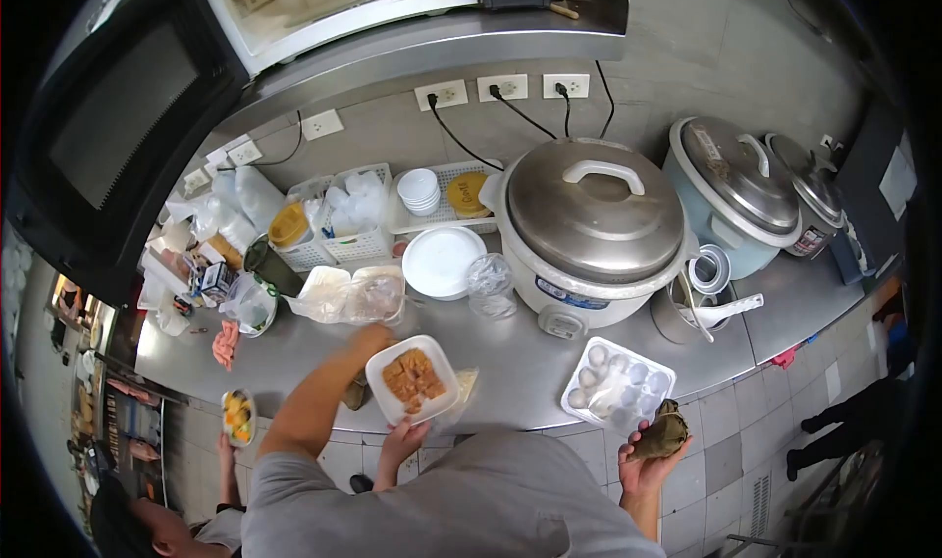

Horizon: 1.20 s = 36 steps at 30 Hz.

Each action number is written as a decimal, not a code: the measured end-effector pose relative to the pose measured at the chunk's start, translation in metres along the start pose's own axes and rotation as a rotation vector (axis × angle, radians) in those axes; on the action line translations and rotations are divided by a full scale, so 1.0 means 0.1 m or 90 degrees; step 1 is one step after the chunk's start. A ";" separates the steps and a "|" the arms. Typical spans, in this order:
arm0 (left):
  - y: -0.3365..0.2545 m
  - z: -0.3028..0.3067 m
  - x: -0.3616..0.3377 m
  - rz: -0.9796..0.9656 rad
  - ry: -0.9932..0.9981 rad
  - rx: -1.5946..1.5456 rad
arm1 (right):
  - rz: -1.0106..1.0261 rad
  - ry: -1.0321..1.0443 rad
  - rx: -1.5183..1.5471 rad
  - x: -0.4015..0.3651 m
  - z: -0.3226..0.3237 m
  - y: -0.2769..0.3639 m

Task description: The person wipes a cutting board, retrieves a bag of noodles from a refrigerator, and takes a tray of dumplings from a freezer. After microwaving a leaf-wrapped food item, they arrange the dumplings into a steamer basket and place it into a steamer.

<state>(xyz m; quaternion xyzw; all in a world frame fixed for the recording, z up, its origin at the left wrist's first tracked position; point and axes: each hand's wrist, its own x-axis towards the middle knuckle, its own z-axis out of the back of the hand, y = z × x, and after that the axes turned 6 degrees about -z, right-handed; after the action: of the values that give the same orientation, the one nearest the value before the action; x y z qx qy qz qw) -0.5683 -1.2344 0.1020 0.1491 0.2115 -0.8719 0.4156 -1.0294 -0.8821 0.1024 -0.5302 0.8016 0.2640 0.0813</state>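
My right hand (pixel 643 463) is at the counter's front edge, fingers around a dark green leaf-wrapped bundle (pixel 664 432) tied with string. Just beyond it, a white tray (pixel 571 399) holds several pale, egg-like rounds. My left arm reaches over the counter; my left hand (pixel 371 340) is by a clear lidded container (pixel 376 295), its fingers hidden behind a white foam tray (pixel 374 370). Orange-brown pieces of food (pixel 413 373) lie in that foam tray, held from below by another person's hand (pixel 397 448). Under my left forearm, a greenish-brown thing (pixel 355 393) is partly covered.
A large rice cooker (pixel 594 226) stands against the wall, with more cookers (pixel 731 190) to the right. White plates (pixel 442 262) and baskets (pixel 358 214) line the back. A microwave door (pixel 123 116) hangs open upper left. At lower left, a co-worker holds a plate of food (pixel 238 418).
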 end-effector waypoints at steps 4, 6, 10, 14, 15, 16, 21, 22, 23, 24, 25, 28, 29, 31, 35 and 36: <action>0.84 0.82 -0.26 0.062 -0.222 0.157 | 0.051 -0.053 -0.010 -0.12 -0.12 0.03; 0.23 1.80 -0.83 0.117 -0.267 0.107 | 0.063 -0.016 -0.025 -0.12 -0.02 0.08; -0.50 2.85 -1.20 -0.080 -0.667 -0.313 | 0.061 0.050 -0.021 -0.05 0.08 0.05; -1.06 4.15 -1.12 -0.247 -0.820 -0.416 | 0.034 0.107 -0.038 -0.03 0.01 -0.09; -1.11 4.49 -1.04 -0.256 -0.826 -0.413 | 0.026 0.106 -0.035 -0.05 -0.03 -0.14; -1.07 4.84 -0.89 -0.235 -0.843 -0.334 | 0.018 0.106 -0.033 -0.06 -0.08 -0.19; -0.51 6.44 0.19 0.141 -0.714 0.148 | 0.029 0.120 -0.052 -0.14 0.20 -0.41; -0.46 6.49 0.31 0.131 -0.718 0.151 | 0.019 0.133 -0.098 -0.17 0.27 -0.44; -0.46 6.53 0.42 0.185 -0.604 0.245 | 0.011 0.145 -0.142 -0.19 0.30 -0.49; -0.48 6.62 0.52 0.236 -0.489 0.338 | 0.007 0.131 -0.141 -0.22 0.31 -0.54; -0.60 6.57 0.53 0.224 -0.494 0.342 | 0.020 0.130 -0.134 -0.26 0.29 -0.58; -0.79 6.34 0.44 0.135 -0.649 0.160 | -0.048 0.076 -0.110 -0.32 0.32 -0.69; -0.75 6.31 0.47 0.106 -0.702 0.199 | -0.050 0.072 -0.116 -0.29 0.36 -0.70; -0.82 5.92 0.27 -0.040 -0.875 0.267 | -0.034 0.124 -0.193 -0.26 0.37 -0.77; -1.82 3.86 -0.96 -0.291 -1.148 0.232 | -0.092 0.019 -0.252 -0.03 0.25 -0.82; -1.71 3.47 -1.13 -0.382 -1.267 0.332 | -0.111 0.064 -0.304 -0.03 0.04 -0.74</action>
<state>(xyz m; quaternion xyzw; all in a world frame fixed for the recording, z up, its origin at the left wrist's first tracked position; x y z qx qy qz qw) -0.6627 -1.2337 0.4933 -0.6026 -0.3872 -0.6865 0.1254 -0.9628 -0.8998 0.0752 -0.6141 0.6707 0.4111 -0.0639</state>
